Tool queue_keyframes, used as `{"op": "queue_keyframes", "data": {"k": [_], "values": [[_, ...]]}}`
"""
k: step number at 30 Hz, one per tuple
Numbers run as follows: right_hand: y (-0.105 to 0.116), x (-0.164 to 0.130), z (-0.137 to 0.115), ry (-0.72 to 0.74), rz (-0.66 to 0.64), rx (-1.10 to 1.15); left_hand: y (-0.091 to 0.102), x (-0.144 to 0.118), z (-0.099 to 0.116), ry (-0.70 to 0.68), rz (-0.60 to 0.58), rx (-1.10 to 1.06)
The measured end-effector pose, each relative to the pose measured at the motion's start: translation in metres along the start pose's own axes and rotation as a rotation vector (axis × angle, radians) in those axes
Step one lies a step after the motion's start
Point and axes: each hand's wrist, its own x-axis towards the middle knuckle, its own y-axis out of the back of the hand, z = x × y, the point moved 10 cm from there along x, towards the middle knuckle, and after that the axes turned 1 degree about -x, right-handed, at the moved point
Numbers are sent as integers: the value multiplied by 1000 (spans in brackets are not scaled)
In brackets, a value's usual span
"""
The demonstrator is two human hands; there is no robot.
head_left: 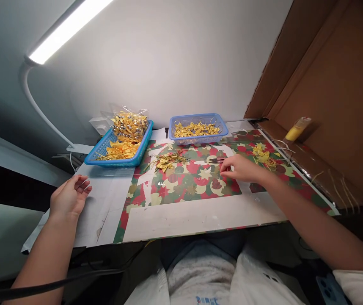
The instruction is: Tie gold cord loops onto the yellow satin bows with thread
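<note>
At the table's left side is my left hand [69, 197], palm turned up, thumb and forefinger together and the other fingers loosely curled. My right hand [237, 167] is over the patterned sheet, its thumb and forefinger pinched. A thin pale thread [114, 175] appears to stretch across the table between both hands, very faint in the middle. Just behind the right fingertips lies a small dark pair of tweezers [217, 160]. A bundle of yellow star-like pieces with thin stems [169, 161] lies between the hands.
A blue basket [141, 154] with yellow pieces and a filled clear bag [130, 125] stands back left. Another basket [197, 139] holds looped yellow pieces. Yellow scraps [262, 154] lie right, near a yellow-filled tube [297, 129]. A lamp [70, 29] hangs above; cardboard [330, 97] walls the right.
</note>
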Motion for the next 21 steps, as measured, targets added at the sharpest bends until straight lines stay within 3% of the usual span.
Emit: {"op": "queue_keyframes", "data": {"k": [8, 14, 21], "values": [[-3, -2, 9, -20, -31, -14, 5, 16, 2, -99, -21, 232], [0, -5, 16, -35, -19, -32, 9, 14, 9, -381, -64, 680], [-3, -7, 22, -52, -32, -60, 5, 16, 6, -542, -169, 1070]]}}
